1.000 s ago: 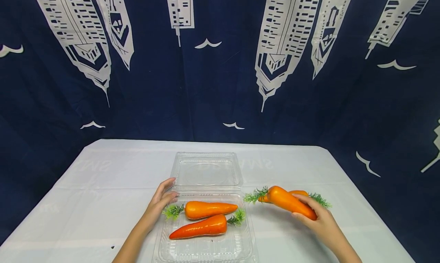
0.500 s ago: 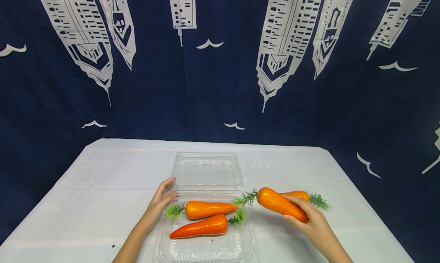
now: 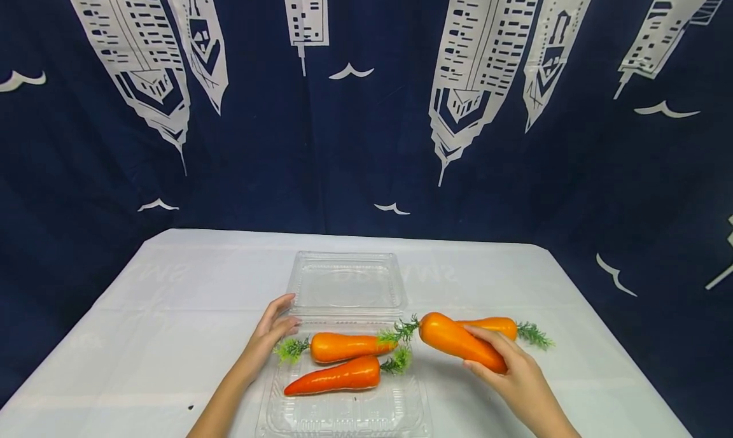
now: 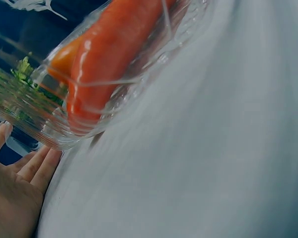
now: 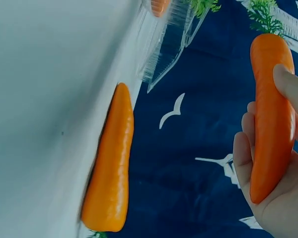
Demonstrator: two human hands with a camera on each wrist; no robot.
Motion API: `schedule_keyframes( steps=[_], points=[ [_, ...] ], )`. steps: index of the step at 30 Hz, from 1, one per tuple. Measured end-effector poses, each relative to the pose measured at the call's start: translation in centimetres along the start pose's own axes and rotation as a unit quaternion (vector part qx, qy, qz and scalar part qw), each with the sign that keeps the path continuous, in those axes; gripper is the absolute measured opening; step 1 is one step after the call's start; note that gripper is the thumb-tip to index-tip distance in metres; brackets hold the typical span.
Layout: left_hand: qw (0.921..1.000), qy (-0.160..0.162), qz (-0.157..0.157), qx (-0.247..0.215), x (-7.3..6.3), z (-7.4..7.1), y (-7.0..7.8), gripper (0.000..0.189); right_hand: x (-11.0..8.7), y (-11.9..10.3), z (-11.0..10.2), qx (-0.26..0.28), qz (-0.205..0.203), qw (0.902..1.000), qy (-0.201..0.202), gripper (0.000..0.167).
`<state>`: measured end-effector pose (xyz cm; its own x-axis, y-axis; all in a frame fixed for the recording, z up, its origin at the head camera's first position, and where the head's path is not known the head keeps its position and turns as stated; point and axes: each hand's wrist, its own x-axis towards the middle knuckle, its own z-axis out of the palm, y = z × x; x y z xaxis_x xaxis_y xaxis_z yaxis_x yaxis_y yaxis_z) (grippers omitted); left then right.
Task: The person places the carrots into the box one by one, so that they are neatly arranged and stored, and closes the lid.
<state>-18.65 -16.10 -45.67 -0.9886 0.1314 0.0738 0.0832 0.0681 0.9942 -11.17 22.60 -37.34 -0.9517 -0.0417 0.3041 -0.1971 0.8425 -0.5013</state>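
A clear plastic clamshell container (image 3: 395, 419) lies with its lid folded back, and two carrots with green tops, one orange (image 3: 343, 347) and one redder (image 3: 338, 376), lie inside it. My left hand (image 3: 260, 342) rests at the container's left side near the hinge; in the left wrist view its fingertips meet the clear wall (image 4: 54, 134), fingers extended. With thumb and fingers round its body, my right hand (image 3: 515, 371) holds a thick orange carrot (image 3: 449, 338), leafy end toward the container. That carrot (image 5: 270, 114) shows full length in the right wrist view.
Behind the held carrot, another orange carrot (image 3: 498, 325) lies on the white tablecloth (image 3: 172, 342), its top pointing right. The clear lid (image 3: 346, 285) lies flat on the far side. A dark blue printed curtain (image 3: 258, 158) hangs beyond the table.
My right hand has carried the orange carrot leftward, so its leafy top now overlaps the container's right edge. The left hand stays in place at the container.
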Motion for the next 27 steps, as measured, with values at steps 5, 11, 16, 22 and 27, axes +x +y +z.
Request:
schedule_keyframes(
  steps=[5, 11, 16, 22, 27],
  points=[
    [1.0000, 0.000, 0.003, 0.000, 0.0, 0.0, 0.1, 0.049, -0.4, -0.7, -0.4, -0.008, 0.002, 1.0000, 0.002, 0.046],
    [1.0000, 0.004, 0.000, 0.001, -0.1, 0.1, 0.1, 0.049, -0.5, -1.8, -0.3, -0.012, -0.029, 0.9994, 0.013, 0.046],
    [1.0000, 0.003, -0.006, 0.000, -0.2, 0.1, 0.2, 0.049, -0.4, -2.7, 0.3, -0.011, -0.078, 0.9967, 0.021, 0.046],
    [1.0000, 0.005, -0.007, -0.001, -0.2, 0.2, 0.3, 0.049, 0.1, -3.4, 1.3, -0.006, -0.128, 0.9915, 0.019, 0.052],
    [1.0000, 0.004, -0.001, -0.003, -0.2, 0.1, 0.2, 0.050, 0.3, -3.8, 2.2, -0.009, -0.161, 0.9867, 0.021, 0.054]
  ],
)
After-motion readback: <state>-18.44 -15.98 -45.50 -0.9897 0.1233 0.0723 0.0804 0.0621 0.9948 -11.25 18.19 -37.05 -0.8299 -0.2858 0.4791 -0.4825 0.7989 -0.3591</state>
